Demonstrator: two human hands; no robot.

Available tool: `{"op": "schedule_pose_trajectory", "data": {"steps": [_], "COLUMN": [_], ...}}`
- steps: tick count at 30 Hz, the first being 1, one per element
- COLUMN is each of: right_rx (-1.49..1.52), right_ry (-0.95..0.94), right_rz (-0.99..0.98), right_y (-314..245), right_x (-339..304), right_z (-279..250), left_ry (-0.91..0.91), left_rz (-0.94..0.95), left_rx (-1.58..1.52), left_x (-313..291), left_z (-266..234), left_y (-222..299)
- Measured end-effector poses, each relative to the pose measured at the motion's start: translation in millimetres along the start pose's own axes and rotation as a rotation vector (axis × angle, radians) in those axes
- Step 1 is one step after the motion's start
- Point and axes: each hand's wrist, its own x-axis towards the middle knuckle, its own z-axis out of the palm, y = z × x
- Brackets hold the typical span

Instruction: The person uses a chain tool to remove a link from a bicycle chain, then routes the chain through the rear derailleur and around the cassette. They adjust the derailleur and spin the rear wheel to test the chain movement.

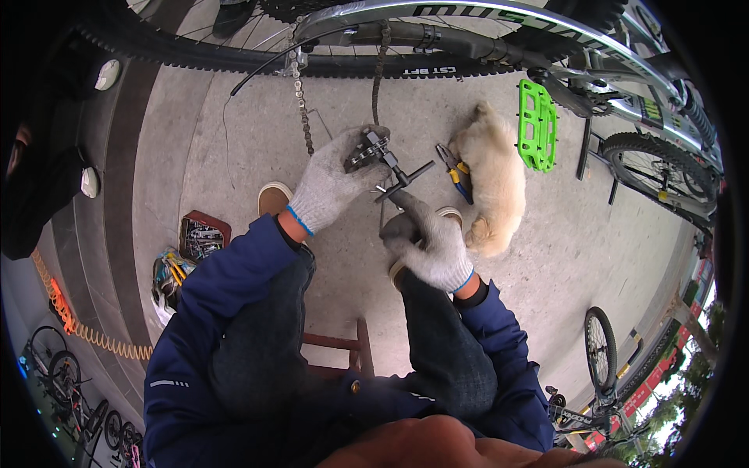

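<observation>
The black chain tool sits in the middle of the scene, its long axis slanting from far left to near right, with its crossbar handle at the near-right end, running from near left to far right. The gloved left hand closes narrowly round the tool and a bunched bicycle chain; the gloved right hand is half curled beside the handle, contact uncertain. A tyre bounds the far side, pliers and a pale dog the right; concrete floor stretches left toward a toolbox.
</observation>
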Motion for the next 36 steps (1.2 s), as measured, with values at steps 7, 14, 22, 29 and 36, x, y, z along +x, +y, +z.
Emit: {"op": "schedule_pose_trajectory", "data": {"steps": [7, 14, 22, 29, 36], "right_rx": [-0.096, -0.357, 0.217, 0.688, -0.632], "right_ry": [0.045, 0.473, 0.391, 0.217, 0.516], "right_rz": [-0.090, -0.244, -0.010, 0.165, -0.448], "right_y": [-2, 1, -7, -4, -12], "right_x": [-6, 20, 31, 35, 25], "right_z": [5, 5, 9, 4, -2], "left_ry": [0.023, 0.008, -0.048, -0.015, 0.064], "left_rz": [0.009, -0.057, 0.016, 0.008, -0.009], "left_rx": [0.043, -0.030, -0.025, 0.033, 0.055], "left_x": [1, 0, -5, -6, -6], "left_z": [-2, 2, 7, 6, 9], "left_y": [0, 1, 2, 6, 4]}}
